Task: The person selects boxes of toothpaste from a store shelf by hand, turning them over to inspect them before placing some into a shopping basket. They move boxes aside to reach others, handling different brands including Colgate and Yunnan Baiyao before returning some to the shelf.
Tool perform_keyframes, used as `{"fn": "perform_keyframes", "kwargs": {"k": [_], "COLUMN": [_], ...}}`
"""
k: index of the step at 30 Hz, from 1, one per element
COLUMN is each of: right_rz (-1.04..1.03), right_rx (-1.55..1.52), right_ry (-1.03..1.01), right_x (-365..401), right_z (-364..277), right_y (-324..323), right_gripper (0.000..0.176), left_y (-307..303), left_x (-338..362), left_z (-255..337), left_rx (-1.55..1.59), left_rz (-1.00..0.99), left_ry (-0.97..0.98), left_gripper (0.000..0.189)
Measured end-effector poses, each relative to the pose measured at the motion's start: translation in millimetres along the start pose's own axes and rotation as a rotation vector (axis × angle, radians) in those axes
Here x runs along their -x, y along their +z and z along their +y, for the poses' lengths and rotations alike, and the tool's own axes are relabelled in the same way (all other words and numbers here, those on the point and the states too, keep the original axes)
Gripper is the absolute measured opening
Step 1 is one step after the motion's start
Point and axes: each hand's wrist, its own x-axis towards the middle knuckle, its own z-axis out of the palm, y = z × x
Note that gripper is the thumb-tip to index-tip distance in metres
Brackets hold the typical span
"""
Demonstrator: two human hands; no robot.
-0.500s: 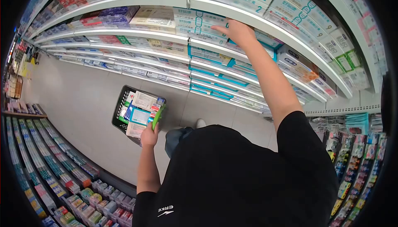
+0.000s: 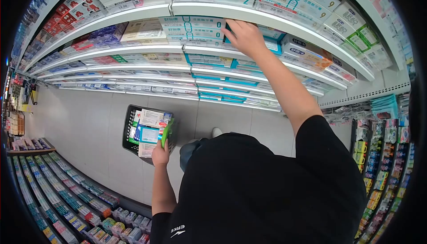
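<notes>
**One hand up at the shelf, the other on the basket**

The right hand (image 2: 246,37) is raised to the second white metal shelf (image 2: 133,50) from the top, arm stretched out. Its fingers lie spread over the front of a row of white-and-teal cardboard boxes (image 2: 191,26) marked with a large "0", the fingertips touching the box faces. The palm faces away, so I cannot tell whether it has closed on a box or only rests against the row.

The left hand (image 2: 161,147) hangs low at the person's side, curled tight around the bright green plastic handle (image 2: 165,131) of a black plastic shopping basket (image 2: 128,130). The basket hangs above the grey tiled floor (image 2: 84,124), just in front of the shelving. It is packed with flat cartons – white, blue and teal – lying face up.

More white-and-teal boxes, numbered 2 and 9, fill the top shelf (image 2: 284,19). A white shoe (image 2: 216,132) shows on the floor beside the basket, and a black T-shirt (image 2: 258,190) fills the foreground.
</notes>
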Motion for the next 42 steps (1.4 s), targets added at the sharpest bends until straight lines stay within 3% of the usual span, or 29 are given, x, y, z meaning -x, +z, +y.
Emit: {"fn": "perform_keyframes", "kwargs": {"k": [2,8,20,24,26,30,32,35,38,42], "right_rz": [0.179,-0.059,-0.252,-0.192,-0.185,-0.617,-0.836,-0.945,-1.254,-1.231], "right_rx": [-0.023,0.215,0.122,-0.001,-0.19,-0.397,-0.455,-0.601,-0.429,-0.288], "right_ry": [-0.138,0.025,0.171,-0.01,-0.15,-0.227,-0.268,-0.418,-0.453,-0.695], "right_x": [27,89,107,127,153,191,192,193,147,124], "right_z": [14,36,26,-2,-18,-74,-109,-153,-212,-263], "right_y": [-3,9,8,-1,12,35,49,95,99,129], "right_gripper": [0.029,0.037,0.056,0.052,0.048,0.046,0.056,0.067,0.069,0.074], "left_y": [3,1,1,-4,-1,8,4,-4,-6,0], "left_x": [0,-2,2,12,17,30,22,17,11,11], "left_z": [-3,-5,-1,0,-10,-23,-27,-30,-32,-38], "left_rx": [-0.008,0.008,0.076,0.213,0.195,0.128,0.134,0.162,0.188,0.177], "left_rz": [-0.004,0.006,-0.021,0.02,-0.019,-0.074,-0.179,-0.279,-0.268,-0.244], "left_ry": [-0.002,0.026,-0.045,-0.111,-0.231,-0.3,-0.304,-0.296,-0.286,-0.269], "left_gripper": [0.046,0.044,0.045,0.047,0.058,0.077,0.079,0.083,0.083,0.082]}}
